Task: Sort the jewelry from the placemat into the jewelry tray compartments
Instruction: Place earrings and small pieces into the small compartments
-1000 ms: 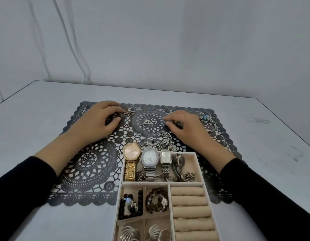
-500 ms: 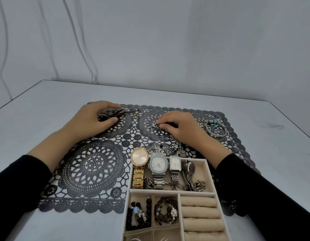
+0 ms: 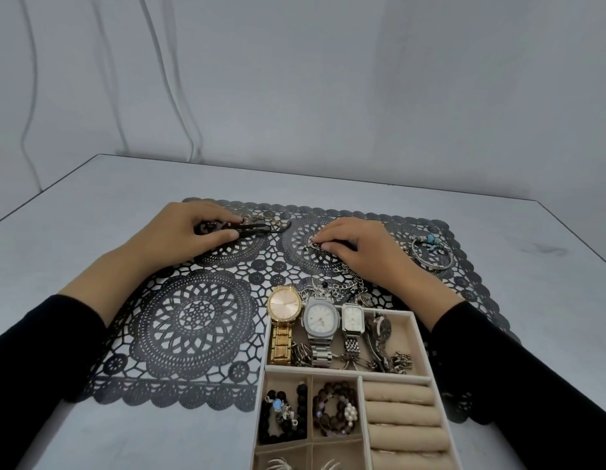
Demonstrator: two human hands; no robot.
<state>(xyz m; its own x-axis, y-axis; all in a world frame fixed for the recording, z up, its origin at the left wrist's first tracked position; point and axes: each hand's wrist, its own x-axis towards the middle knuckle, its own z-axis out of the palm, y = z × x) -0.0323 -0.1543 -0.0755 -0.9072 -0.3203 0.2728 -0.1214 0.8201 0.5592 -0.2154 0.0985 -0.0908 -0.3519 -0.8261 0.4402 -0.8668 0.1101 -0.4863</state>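
two hands pinch jewelry on the mat (image 3: 193, 317): left hand (image 3: 189, 232) a dark cord (image 3: 257, 227), upper left; right hand (image 3: 359, 247) a silver chain (image 3: 354, 278), mid-frame above the tray (image 3: 417, 329). chain looks light, limp, tangle-prone; best lifted by one end.

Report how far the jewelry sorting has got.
Done: watches and beaded bracelets sit in tray compartments. In hand: left grip holds a dark piece, right grip pinches a silver chain, both on the placemat. Left: the chain pile, the turquoise-bead bangle.
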